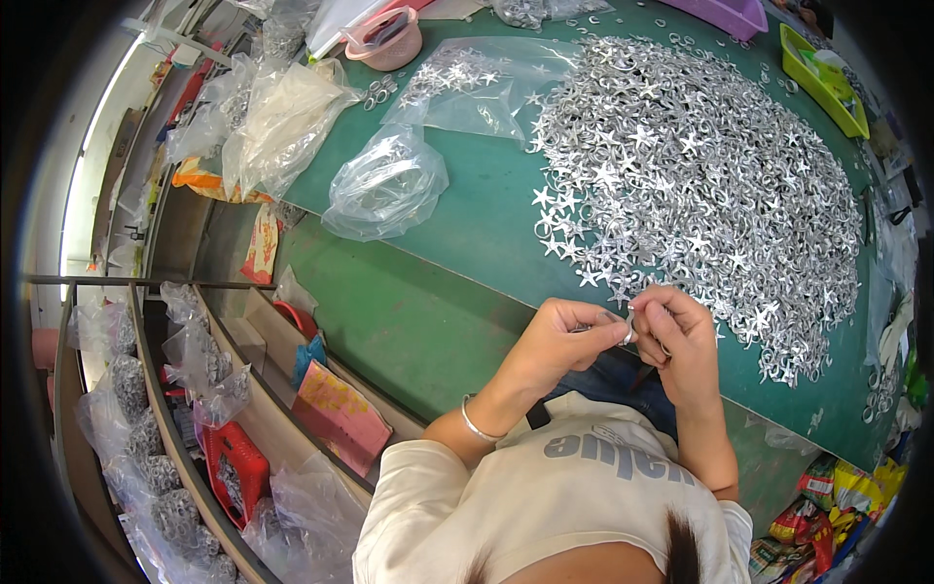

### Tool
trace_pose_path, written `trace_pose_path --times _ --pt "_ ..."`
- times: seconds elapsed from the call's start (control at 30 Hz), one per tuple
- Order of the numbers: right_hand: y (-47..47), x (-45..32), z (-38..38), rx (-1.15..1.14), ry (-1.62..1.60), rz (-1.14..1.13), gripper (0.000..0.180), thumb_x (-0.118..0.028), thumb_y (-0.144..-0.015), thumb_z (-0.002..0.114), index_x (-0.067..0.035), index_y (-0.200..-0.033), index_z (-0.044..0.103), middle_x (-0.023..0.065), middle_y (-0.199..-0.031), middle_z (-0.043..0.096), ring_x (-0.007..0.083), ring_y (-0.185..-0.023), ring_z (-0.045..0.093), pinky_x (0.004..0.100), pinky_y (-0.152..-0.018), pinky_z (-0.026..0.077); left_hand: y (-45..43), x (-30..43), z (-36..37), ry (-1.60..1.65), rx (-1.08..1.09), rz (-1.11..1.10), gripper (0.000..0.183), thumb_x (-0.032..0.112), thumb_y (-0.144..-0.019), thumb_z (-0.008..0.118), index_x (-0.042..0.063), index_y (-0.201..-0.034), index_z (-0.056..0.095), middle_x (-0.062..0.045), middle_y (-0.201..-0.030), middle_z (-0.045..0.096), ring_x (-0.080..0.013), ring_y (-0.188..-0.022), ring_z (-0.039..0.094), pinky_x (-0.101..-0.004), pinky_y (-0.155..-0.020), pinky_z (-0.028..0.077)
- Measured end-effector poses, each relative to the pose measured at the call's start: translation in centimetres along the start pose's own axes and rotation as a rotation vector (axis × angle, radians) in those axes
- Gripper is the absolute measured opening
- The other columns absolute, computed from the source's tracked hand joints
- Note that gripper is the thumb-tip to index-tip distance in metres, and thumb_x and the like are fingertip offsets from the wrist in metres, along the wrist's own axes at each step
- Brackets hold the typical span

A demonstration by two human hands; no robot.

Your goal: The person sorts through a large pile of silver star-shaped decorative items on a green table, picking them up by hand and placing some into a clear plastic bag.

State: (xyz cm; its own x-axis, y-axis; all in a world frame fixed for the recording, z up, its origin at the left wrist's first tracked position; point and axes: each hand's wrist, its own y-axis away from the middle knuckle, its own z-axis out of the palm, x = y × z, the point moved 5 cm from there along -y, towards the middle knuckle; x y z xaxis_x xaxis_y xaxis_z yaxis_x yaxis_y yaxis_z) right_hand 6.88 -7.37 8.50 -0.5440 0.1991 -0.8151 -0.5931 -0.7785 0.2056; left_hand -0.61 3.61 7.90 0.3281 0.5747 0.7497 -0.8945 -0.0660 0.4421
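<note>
Just over the table's near edge, my left hand and my right hand meet fingertip to fingertip. Between them is a small silver-coloured metal piece, seemingly a ring. Thumb and forefinger of my left hand pinch it, while my right fingers grip its upper end. Fingers partly cover the piece, so its full shape is hidden. Right beyond my hands spreads a large heap of silver-coloured metal rings, many with starfish shapes. It lies on the green tabletop.
Left of the heap lie a flat clear plastic bag with starfish pieces on it and a crumpled plastic bag. A pink basket, a purple tray and a lime-green tray stand farther back. Shelves with bagged rings flank my left.
</note>
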Motion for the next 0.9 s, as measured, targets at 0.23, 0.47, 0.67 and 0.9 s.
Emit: trace_pose_path --times 0.23,0.47,0.67,0.9 --pt "-0.8 0.7 -0.3 0.080 -0.327 0.097 0.030 -0.022 -0.094 0.041 0.003 -0.105 0.053 0.0012 -0.077 0.047 0.0046 -0.049 0.036 0.0178 -0.039 0.025 -0.6 -0.5 -0.4 0.035 -0.007 0.007 0.014 0.012 -0.082 0.061 -0.001 -0.083 0.065 0.006 -0.052 0.042 -0.0011 -0.044 0.027 -0.0195 -0.040 0.016" --pt "-0.7 1.4 -0.5 0.060 -0.021 0.126 0.015 -0.012 -0.087 0.055 0.001 -0.095 0.056 0.0009 -0.072 0.052 0.0030 -0.050 0.037 0.0171 -0.040 0.026 -0.6 -0.6 -0.5 -0.050 -0.002 0.017 0.016 0.018 -0.081 0.065 0.003 -0.078 0.066 0.007 -0.056 0.047 0.0003 -0.046 0.031 -0.0186 -0.040 0.019" --pt "-0.8 1.8 -1.0 0.088 -0.010 0.102 0.012 -0.011 -0.086 0.056 0.000 -0.090 0.056 0.0026 -0.075 0.056 0.0025 -0.049 0.037 0.0163 -0.040 0.025 -1.0 -1.0 -0.9 -0.069 0.024 0.039 0.018 0.021 -0.082 0.065 0.003 -0.078 0.067 0.008 -0.051 0.042 -0.0001 -0.044 0.029 -0.0184 -0.039 0.018" --pt "-0.9 1.8 -1.1 0.061 -0.044 0.070 0.014 -0.012 -0.090 0.050 0.001 -0.090 0.054 -0.0021 -0.059 0.043 0.0033 -0.047 0.035 0.0175 -0.039 0.024 -1.6 -0.2 -6.3 0.038 0.250 0.165 0.028 0.026 -0.089 0.054 0.001 -0.080 0.064 0.010 -0.048 0.034 -0.0009 -0.039 0.025 -0.0186 -0.036 0.016"
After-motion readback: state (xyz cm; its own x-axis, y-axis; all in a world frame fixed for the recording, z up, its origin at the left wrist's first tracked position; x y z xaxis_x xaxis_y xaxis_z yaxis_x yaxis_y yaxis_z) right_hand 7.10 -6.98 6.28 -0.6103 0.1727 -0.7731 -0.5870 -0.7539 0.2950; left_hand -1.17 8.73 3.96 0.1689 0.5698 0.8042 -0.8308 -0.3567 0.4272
